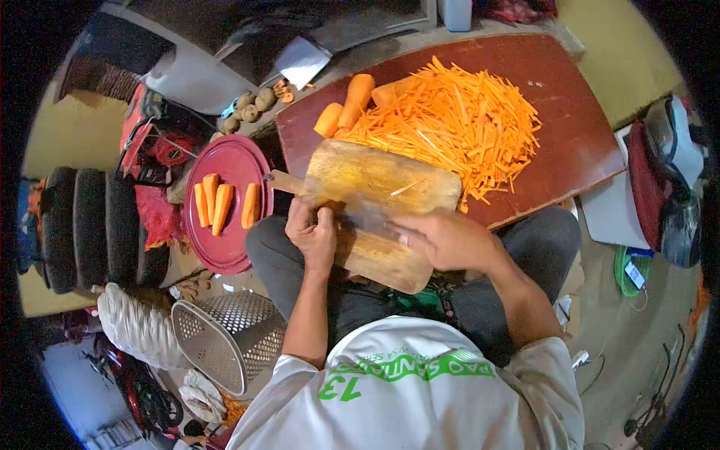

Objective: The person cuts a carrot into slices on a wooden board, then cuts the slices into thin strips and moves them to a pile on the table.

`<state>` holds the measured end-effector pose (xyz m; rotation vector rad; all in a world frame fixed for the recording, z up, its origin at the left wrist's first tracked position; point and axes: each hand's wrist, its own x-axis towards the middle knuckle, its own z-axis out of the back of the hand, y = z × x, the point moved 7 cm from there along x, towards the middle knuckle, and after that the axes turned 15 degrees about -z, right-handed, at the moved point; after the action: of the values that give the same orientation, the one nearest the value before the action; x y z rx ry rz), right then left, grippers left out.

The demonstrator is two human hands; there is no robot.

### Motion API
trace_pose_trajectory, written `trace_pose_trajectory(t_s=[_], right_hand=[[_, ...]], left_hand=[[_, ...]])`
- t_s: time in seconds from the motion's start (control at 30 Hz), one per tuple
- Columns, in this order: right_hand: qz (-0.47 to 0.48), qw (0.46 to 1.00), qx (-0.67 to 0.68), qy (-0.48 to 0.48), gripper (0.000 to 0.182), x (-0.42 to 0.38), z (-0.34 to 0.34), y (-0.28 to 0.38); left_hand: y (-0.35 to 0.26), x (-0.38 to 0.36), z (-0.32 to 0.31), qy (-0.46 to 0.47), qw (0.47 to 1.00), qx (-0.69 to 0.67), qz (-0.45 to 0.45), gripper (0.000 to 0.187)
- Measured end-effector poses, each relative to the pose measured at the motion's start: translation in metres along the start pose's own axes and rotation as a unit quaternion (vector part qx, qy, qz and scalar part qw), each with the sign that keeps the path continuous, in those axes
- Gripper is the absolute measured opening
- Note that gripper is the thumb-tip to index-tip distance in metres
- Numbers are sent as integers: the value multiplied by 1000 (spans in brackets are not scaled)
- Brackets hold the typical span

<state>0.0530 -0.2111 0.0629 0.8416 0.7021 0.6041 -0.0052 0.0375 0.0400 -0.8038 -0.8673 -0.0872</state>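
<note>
A wooden cutting board (379, 169) with a short handle lies across my lap, its far edge against the pile of carrot strips (465, 120). My left hand (311, 231) is closed at the board's left side; what its fingers hold is hidden. My right hand (450, 238) is closed around a knife (366, 219), whose blade is smeared by motion and points toward my left hand over the board. A single carrot strip (411, 186) lies on the board. Beyond it, peeled whole carrots (357, 100) rest beside the pile.
The pile sits on a red-brown tabletop (570, 150). On my left, a red round lid (238, 161) holds several peeled carrots (222, 208). A perforated basket (251, 315) lies tipped nearby. Potatoes (259, 103) stand past the lid, and a phone (635, 275) is at far right.
</note>
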Motion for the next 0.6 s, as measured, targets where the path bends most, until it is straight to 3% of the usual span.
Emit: trace_pose_trajectory(t_s=[0.17, 0.27, 0.5, 0.6], right_hand=[[-31, 988, 10, -149, 41, 11, 59, -40], [-87, 970, 23, -227, 39, 12, 101, -58], [-23, 949, 93, -299, 42, -14, 113, -53], [49, 927, -63, -365, 45, -24, 97, -35]], left_hand=[[6, -3, -12, 40, 999, 4, -28, 19], [-10, 1, -15, 86, 988, 96, -85, 19], [-16, 5, -27, 143, 983, 81, -80, 24], [-31, 15, -33, 108, 991, 25, -79, 27]])
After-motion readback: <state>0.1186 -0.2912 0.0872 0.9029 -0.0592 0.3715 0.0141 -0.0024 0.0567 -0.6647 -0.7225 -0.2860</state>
